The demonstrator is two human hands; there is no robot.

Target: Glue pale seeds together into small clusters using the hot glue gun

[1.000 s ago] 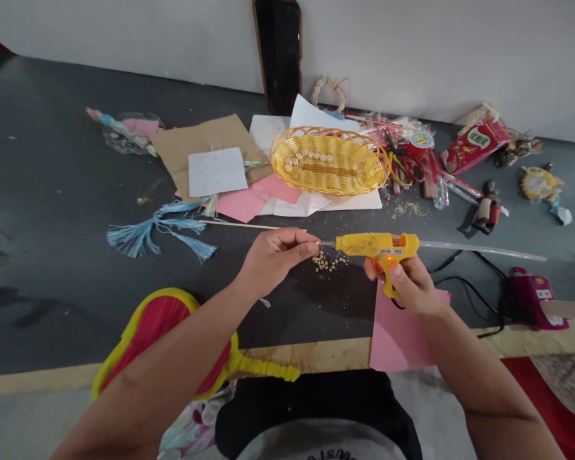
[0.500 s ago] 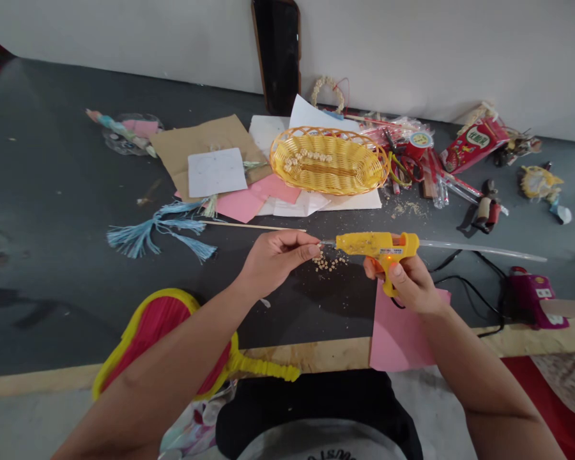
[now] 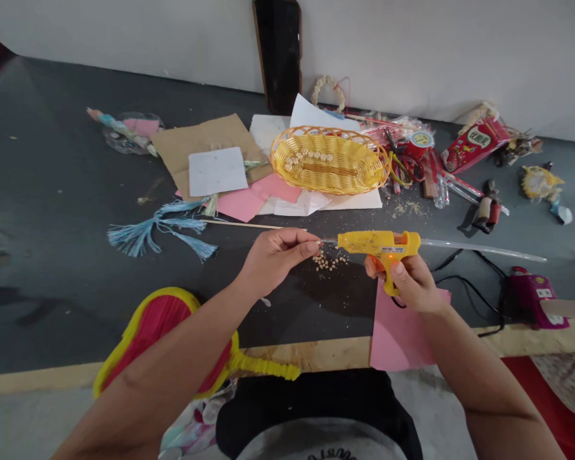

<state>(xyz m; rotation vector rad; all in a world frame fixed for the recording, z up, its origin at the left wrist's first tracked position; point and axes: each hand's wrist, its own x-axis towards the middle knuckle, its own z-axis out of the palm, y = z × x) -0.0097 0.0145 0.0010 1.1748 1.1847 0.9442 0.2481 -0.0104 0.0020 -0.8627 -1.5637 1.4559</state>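
Note:
In my right hand (image 3: 412, 281) is a yellow hot glue gun (image 3: 371, 244), its orange light lit and its nozzle pointing left. A long clear glue stick (image 3: 479, 247) sticks out of its back end. My left hand (image 3: 282, 255) is closed in a pinch just left of the nozzle, on a tiny piece too small to make out. Below the fingertips lies a scatter of small tan bits (image 3: 329, 260) on the dark table. A thin wooden stick (image 3: 249, 224) lies behind my left hand, its left end by a blue tassel (image 3: 160, 230).
A yellow wicker basket (image 3: 330, 182) rests on papers behind my hands. A phone (image 3: 278, 57) leans on the wall. The red and yellow fan-shaped piece (image 3: 160, 326) lies at the front edge, left of a pink sheet (image 3: 402, 338). A purple box with cables (image 3: 531, 294) stands right.
The glue gun's nozzle has drawn very slightly right, away from my left fingertips. Otherwise both hands keep nearly the same place.

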